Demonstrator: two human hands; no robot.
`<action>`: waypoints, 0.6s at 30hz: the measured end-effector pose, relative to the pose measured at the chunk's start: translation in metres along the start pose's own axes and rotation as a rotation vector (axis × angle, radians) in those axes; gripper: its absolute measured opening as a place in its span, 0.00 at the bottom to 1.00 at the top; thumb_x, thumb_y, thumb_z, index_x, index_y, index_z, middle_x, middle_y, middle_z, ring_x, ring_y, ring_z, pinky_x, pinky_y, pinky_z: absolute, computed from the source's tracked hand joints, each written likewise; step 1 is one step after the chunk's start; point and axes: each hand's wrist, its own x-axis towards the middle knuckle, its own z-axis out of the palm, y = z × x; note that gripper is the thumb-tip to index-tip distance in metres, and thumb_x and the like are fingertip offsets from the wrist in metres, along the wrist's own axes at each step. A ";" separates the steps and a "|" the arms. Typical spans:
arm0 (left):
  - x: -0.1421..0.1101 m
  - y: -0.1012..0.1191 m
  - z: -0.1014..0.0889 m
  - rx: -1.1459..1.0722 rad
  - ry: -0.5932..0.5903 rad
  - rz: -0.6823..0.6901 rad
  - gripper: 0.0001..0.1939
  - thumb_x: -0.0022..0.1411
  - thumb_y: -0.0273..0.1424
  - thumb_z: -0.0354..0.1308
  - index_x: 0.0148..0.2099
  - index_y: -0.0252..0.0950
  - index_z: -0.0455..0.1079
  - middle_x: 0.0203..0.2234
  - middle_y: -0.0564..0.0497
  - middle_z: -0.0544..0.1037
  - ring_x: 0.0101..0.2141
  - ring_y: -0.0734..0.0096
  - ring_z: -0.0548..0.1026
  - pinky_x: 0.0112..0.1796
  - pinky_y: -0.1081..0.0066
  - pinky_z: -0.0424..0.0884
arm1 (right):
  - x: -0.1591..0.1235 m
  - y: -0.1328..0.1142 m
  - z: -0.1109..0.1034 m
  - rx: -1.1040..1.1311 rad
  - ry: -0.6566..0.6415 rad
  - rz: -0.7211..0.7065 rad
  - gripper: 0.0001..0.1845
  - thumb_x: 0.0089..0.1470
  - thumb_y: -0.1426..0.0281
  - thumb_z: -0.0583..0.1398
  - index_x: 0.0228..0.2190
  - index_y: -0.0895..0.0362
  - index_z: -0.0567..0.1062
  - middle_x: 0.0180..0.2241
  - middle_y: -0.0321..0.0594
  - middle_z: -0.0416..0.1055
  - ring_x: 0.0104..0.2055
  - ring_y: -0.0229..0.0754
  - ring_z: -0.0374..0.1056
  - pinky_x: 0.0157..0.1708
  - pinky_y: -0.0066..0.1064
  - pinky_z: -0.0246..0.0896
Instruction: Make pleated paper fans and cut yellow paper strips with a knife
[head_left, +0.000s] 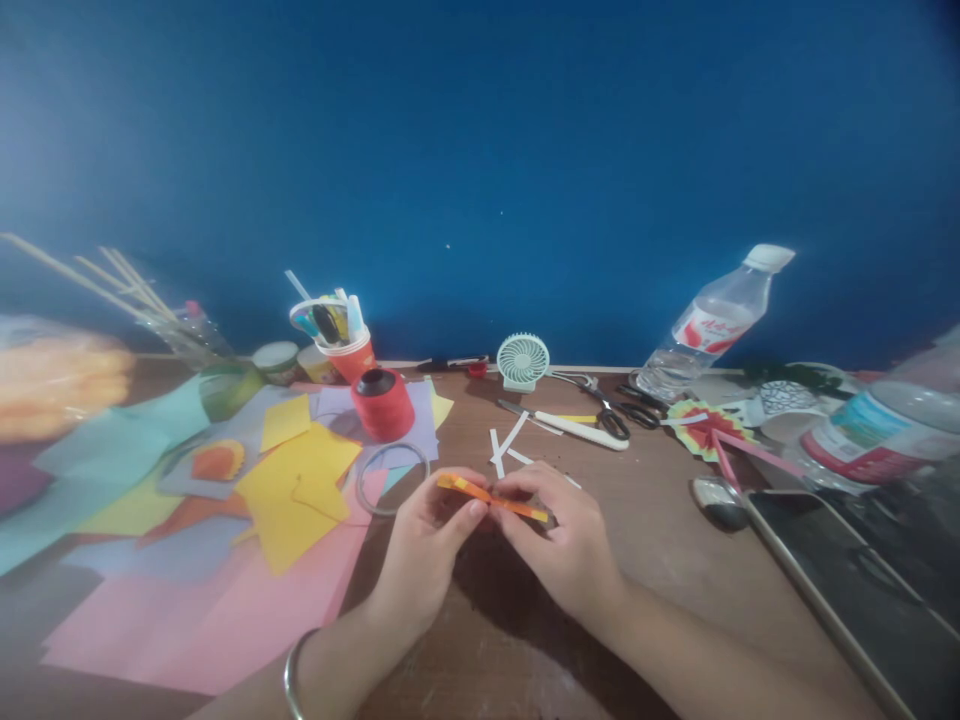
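Between my two hands is a narrow folded strip of orange and yellow paper (466, 488), held over the near middle of the table. My left hand (427, 535) pinches it with thumb and fingers near its middle. With its thumb and fingertips, my right hand (559, 535) grips the strip's right half. Parts of the strip are hidden behind my fingers. Just beyond my hands lie several white paper strips (514, 437). A grey ring (362, 490), perhaps a tape roll, rests close to my left hand.
Coloured paper sheets (225, 620) cover the left side, with a red thread spool (383, 405) and a cup of pens (349, 355) behind. A utility knife (585, 430), scissors (615, 420) and a small fan (523, 362) lie beyond. Bottles (709, 325) and a phone (855, 590) are right.
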 end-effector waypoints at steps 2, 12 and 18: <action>0.000 -0.001 -0.001 0.035 0.010 0.034 0.05 0.52 0.26 0.62 0.34 0.37 0.71 0.30 0.53 0.73 0.32 0.71 0.71 0.34 0.73 0.69 | 0.000 -0.001 0.001 0.007 -0.002 -0.015 0.05 0.48 0.76 0.59 0.30 0.55 0.73 0.28 0.36 0.71 0.30 0.38 0.67 0.30 0.29 0.62; 0.002 -0.003 0.000 0.000 0.096 0.021 0.06 0.48 0.27 0.64 0.31 0.36 0.72 0.27 0.52 0.74 0.31 0.69 0.72 0.35 0.70 0.68 | 0.000 0.000 0.000 0.025 -0.011 -0.020 0.06 0.48 0.76 0.60 0.31 0.55 0.74 0.28 0.37 0.72 0.31 0.39 0.67 0.31 0.30 0.63; 0.001 -0.004 -0.001 -0.090 0.080 -0.035 0.05 0.49 0.26 0.64 0.31 0.37 0.72 0.28 0.54 0.74 0.31 0.73 0.71 0.34 0.74 0.69 | 0.000 0.001 0.000 0.053 0.004 -0.060 0.07 0.47 0.77 0.60 0.31 0.56 0.75 0.29 0.38 0.72 0.32 0.39 0.67 0.33 0.30 0.63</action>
